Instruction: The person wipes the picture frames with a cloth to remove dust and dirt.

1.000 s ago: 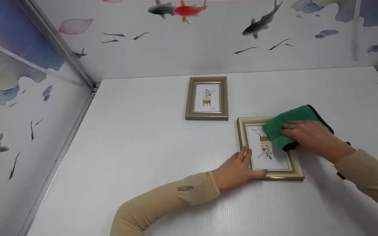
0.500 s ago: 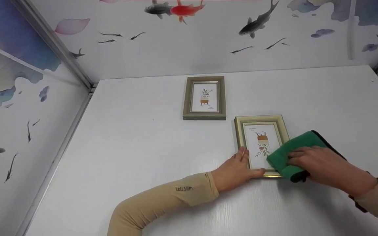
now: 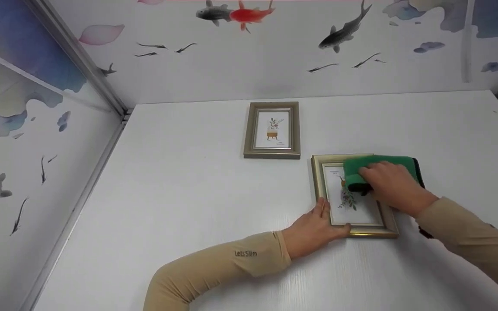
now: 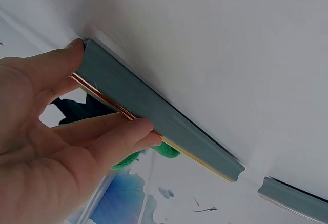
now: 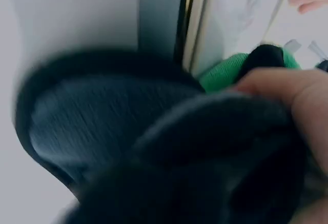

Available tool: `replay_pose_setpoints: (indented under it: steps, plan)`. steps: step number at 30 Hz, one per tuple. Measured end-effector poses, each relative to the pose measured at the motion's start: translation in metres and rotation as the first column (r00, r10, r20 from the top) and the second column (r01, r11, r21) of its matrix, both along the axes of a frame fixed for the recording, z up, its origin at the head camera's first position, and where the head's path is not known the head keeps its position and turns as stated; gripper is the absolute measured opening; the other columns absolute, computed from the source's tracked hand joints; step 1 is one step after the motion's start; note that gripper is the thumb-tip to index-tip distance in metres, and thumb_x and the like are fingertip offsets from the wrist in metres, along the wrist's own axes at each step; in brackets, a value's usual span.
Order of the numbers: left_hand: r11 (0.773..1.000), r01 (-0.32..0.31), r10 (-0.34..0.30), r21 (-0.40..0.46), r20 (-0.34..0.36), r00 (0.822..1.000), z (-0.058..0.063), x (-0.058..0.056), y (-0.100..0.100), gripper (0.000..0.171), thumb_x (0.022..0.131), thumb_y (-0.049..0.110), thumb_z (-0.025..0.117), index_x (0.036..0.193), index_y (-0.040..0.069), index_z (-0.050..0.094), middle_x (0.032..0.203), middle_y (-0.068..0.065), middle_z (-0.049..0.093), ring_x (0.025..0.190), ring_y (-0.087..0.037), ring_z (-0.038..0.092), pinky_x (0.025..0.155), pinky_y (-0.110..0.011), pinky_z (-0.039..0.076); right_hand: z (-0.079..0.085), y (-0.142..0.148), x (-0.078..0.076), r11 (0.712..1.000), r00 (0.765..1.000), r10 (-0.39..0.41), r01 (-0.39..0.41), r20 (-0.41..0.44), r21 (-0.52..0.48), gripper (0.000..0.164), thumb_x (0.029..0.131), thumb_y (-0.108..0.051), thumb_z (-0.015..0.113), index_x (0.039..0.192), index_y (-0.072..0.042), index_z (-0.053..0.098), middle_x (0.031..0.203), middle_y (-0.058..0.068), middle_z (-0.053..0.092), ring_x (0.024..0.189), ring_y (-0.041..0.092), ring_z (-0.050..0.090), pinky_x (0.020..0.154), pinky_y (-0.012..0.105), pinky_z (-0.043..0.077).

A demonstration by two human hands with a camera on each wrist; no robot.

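Observation:
A gold picture frame with a potted-plant print lies on the white surface, the print upside down in the head view. My left hand grips its lower left corner, thumb at the bottom bar and fingers along the left bar. The left wrist view shows the thumb at the end of the frame's side and the fingers against its front edge. My right hand holds a folded green cloth with black edging over the upper right of the frame. In the right wrist view the cloth's dark, blurred folds fill the foreground.
A second, brownish picture frame lies up and left of the first. White panels with painted fish and leaves rise behind and at the left, joined by a metal corner rail.
The right hand slid the cloth down to the frame's lower right, then back up to its upper right, over the glass. The left hand stayed at the same corner.

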State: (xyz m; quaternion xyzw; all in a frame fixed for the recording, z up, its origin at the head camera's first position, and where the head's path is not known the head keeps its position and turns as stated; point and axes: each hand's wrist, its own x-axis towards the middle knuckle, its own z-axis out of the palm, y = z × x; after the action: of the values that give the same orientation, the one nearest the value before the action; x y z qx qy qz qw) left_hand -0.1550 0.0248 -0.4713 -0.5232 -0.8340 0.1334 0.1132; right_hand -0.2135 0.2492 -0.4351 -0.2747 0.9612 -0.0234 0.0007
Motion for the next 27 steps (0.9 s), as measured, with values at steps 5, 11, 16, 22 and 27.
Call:
replay_pose_setpoints:
  steps: [5, 11, 16, 22, 27]
  plan:
    - [1.000, 0.014, -0.015, -0.022, -0.039, 0.999, 0.000, 0.001, 0.002, 0.038, 0.098, 0.009, 0.052, 0.131, 0.027, 0.052, 0.115, -0.027, 0.062, 0.114, -0.037, 0.057, 0.085, -0.034, 0.051, -0.006, -0.014, -0.013, 0.993, 0.998, -0.049, 0.053, 0.045, -0.101, 0.019, 0.078, 0.006, 0.072, 0.090, 0.006, 0.057, 0.076, 0.018, 0.060, 0.069, 0.034, 0.061, 0.063, 0.050, 0.052]
    - [0.999, 0.022, -0.020, 0.047, -0.049, 0.999, 0.000, 0.002, 0.002, 0.031, 0.096, 0.010, 0.055, 0.123, 0.024, 0.057, 0.108, -0.030, 0.063, 0.108, -0.039, 0.060, 0.079, -0.034, 0.053, -0.010, -0.037, -0.017, 0.976, 0.994, 0.028, -0.005, 0.105, -0.217, 0.019, 0.075, 0.010, 0.069, 0.087, 0.002, 0.057, 0.070, 0.009, 0.057, 0.063, 0.023, 0.055, 0.060, 0.045, 0.049]
    - [0.995, 0.030, -0.025, 0.091, -0.052, 0.998, 0.000, 0.003, 0.004, 0.028, 0.096, 0.011, 0.056, 0.120, 0.024, 0.059, 0.102, -0.030, 0.064, 0.105, -0.041, 0.060, 0.066, -0.026, 0.055, -0.013, -0.043, -0.017, 0.957, 0.983, 0.097, -0.050, 0.154, -0.286, 0.025, 0.072, 0.013, 0.067, 0.090, -0.003, 0.059, 0.071, 0.002, 0.055, 0.064, 0.018, 0.048, 0.061, 0.040, 0.046]
    - [0.997, 0.066, -0.063, 0.048, -0.060, 0.996, 0.002, 0.001, 0.004, 0.028, 0.097, 0.011, 0.055, 0.121, 0.025, 0.058, 0.089, -0.013, 0.069, 0.106, -0.040, 0.060, 0.090, -0.042, 0.049, -0.008, -0.022, -0.009, 0.953, 0.957, 0.226, -0.178, 0.182, -0.245, 0.041, 0.070, 0.012, 0.078, 0.103, -0.008, 0.065, 0.094, 0.002, 0.066, 0.082, 0.017, 0.059, 0.076, 0.043, 0.051]
    - [0.999, 0.031, -0.033, -0.031, -0.080, 0.996, 0.005, 0.001, 0.005, 0.032, 0.099, 0.008, 0.051, 0.126, 0.024, 0.054, 0.107, -0.021, 0.067, 0.109, -0.034, 0.061, 0.086, -0.037, 0.051, 0.001, -0.004, 0.004, 0.981, 0.980, 0.182, -0.175, 0.081, -0.086, 0.036, 0.068, 0.009, 0.082, 0.096, -0.008, 0.066, 0.093, 0.005, 0.068, 0.085, 0.021, 0.063, 0.072, 0.044, 0.053]
